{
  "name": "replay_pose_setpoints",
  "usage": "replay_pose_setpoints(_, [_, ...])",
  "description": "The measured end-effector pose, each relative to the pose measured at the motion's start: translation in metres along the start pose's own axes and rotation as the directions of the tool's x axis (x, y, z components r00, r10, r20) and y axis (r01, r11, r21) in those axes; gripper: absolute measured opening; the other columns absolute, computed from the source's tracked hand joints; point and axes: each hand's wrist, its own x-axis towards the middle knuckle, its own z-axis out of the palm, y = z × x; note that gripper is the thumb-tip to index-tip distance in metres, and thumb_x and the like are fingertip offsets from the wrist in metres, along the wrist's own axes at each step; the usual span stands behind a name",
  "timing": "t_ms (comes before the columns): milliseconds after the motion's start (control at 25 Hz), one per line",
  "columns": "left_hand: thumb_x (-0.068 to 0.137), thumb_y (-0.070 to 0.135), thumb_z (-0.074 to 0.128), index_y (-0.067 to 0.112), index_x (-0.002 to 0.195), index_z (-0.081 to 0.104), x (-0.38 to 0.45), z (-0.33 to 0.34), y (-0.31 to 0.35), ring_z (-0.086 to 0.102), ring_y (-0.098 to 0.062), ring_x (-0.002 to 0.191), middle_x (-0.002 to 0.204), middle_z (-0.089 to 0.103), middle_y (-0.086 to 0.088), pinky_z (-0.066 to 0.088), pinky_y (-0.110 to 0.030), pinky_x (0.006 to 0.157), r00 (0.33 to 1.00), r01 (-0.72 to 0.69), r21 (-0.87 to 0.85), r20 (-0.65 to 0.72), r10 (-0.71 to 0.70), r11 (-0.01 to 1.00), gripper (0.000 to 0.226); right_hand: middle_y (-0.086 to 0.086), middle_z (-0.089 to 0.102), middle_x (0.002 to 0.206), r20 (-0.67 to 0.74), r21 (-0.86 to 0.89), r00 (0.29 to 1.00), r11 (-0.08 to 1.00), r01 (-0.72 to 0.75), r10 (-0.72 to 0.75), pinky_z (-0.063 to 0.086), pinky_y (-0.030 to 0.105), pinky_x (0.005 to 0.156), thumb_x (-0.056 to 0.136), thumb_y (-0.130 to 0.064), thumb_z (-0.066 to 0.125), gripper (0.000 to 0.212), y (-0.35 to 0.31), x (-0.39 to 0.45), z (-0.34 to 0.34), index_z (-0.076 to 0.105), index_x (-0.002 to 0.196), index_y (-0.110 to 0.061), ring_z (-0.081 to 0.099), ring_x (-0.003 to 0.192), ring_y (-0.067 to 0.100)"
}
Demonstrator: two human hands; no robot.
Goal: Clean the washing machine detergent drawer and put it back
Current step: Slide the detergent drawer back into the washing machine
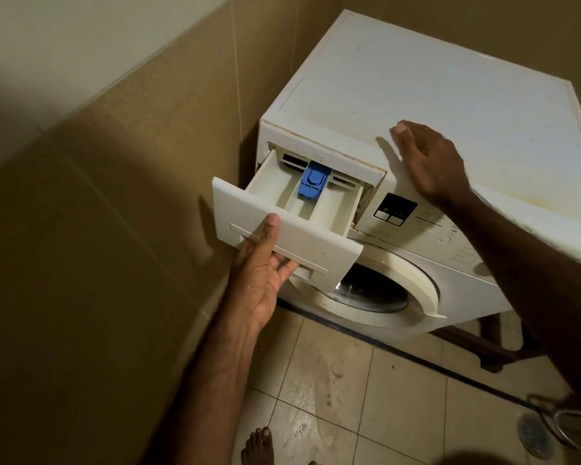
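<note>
The white plastic detergent drawer (292, 209) sits partly out of its slot at the near left corner of the cream front-loading washing machine (450, 105). The left hand (262, 276) grips its front panel, thumb on top, fingers curled underneath, likely to guide it. The right hand (426, 162) rests flat, fingers relaxed, steadying the machine's top.

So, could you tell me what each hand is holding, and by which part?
Left hand grips the detergent drawer by its front handle; right hand holds nothing.
</note>
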Motion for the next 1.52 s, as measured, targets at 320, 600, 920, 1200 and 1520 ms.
replay_pose_setpoints(320, [0.084, 0.027, 0.071, 0.019, 0.143, 0.047, 0.019, 0.012, 0.002, 0.068, -0.033, 0.119, 0.133, 0.065, -0.018, 0.061, -0.049, 0.088, 0.999, 0.001, 0.001, 0.033, -0.001, 1.0, 0.065, 0.005, 0.071, 0.118, -0.001, 0.075, 0.999, 0.996, -0.038, 0.038, 0.041, 0.032, 0.089, 0.113, -0.051, 0.025, 0.058, -0.002, -0.003, -0.002, 0.067, 0.113, -0.012, 0.058, 0.109, 0.022])
replay_pose_setpoints(600, [0.095, 0.022, 0.07, 0.015, 0.141, 0.053, 0.081, 0.057, -0.001, 0.068, -0.033, 0.118, 0.129, 0.069, -0.018, 0.059, -0.053, 0.093, 0.998, 0.01, -0.036, 0.057, -0.008, 0.999, 0.05, 0.005, 0.071, 0.127, -0.034, 0.115, 0.997, 0.991, -0.07, 0.074, 0.038, 0.027, 0.093, 0.115, -0.042, 0.029, 0.052, -0.003, -0.002, -0.002, 0.071, 0.118, -0.012, 0.055, 0.117, 0.017])
replay_pose_setpoints(920, [0.095, 0.036, 0.069, 0.016, 0.129, 0.063, 0.105, 0.085, 0.001, 0.069, -0.026, 0.114, 0.124, 0.072, -0.011, 0.057, -0.044, 0.098, 0.999, -0.031, 0.163, -0.003, 0.032, 0.986, 0.04, -0.003, 0.062, 0.148, -0.057, 0.032, 0.997, 0.998, -0.056, 0.057, 0.033, 0.021, 0.108, 0.114, -0.039, 0.032, 0.047, 0.007, 0.002, 0.004, 0.068, 0.136, -0.018, 0.051, 0.139, 0.016])
replay_pose_setpoints(1200, [0.098, 0.059, 0.051, 0.01, 0.149, 0.043, 0.085, 0.045, -0.011, 0.063, -0.026, 0.116, 0.133, 0.061, -0.012, 0.051, -0.046, 0.104, 0.984, 0.104, -0.022, -0.142, -0.106, 0.994, 0.071, -0.002, 0.062, 0.147, -0.065, 0.051, 0.996, 0.997, -0.053, 0.057, 0.037, 0.032, 0.115, 0.114, -0.04, 0.033, 0.047, 0.006, 0.001, 0.004, 0.069, 0.135, -0.018, 0.052, 0.138, 0.016])
replay_pose_setpoints(1520, [0.096, 0.053, 0.06, 0.012, 0.145, 0.049, 0.1, 0.082, -0.002, 0.055, -0.033, 0.131, 0.143, 0.057, -0.013, 0.042, -0.052, 0.114, 0.989, 0.112, -0.189, -0.069, -0.127, 0.976, 0.065, -0.002, 0.062, 0.148, -0.063, 0.053, 0.996, 0.997, -0.062, 0.065, 0.038, 0.039, 0.119, 0.113, -0.043, 0.032, 0.05, 0.008, 0.002, 0.005, 0.068, 0.137, -0.017, 0.052, 0.14, 0.016])
